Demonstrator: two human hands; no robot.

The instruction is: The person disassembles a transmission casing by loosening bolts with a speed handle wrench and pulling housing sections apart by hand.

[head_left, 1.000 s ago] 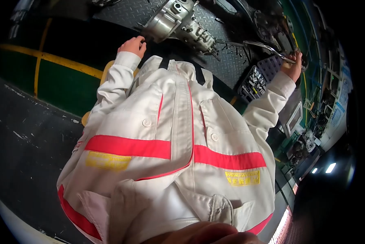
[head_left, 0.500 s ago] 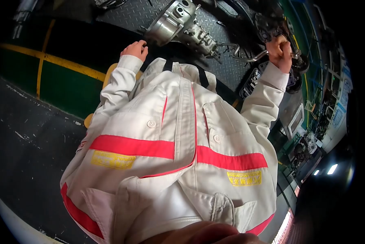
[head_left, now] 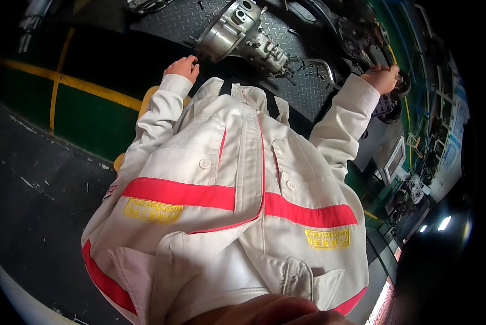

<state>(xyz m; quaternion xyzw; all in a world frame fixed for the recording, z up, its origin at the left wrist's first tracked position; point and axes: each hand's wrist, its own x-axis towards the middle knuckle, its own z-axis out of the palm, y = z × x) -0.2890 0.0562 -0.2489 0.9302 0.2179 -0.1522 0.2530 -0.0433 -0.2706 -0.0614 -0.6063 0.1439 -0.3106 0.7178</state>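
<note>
My right hand is closed at the far right, its fingers wrapped round the grip end of a speed brace. The bent metal rod of the speed brace runs left to the end of a metal gearbox housing; part of it is hidden behind my right sleeve. The wide bell end of the housing faces my left hand. That hand is closed, with fingers curled, just beside the bell's lower edge. Whatever it holds, if anything, is hidden.
The housing lies on a diamond-plate bench top. Dark metal parts sit at the right end, with small bolts around. Yellow lines cross the green floor on the left. A white-framed panel stands at right.
My right hand has moved down and slightly right, and the bent rod of the speed brace has swung to a different angle. The left hand stays nearly in place.
</note>
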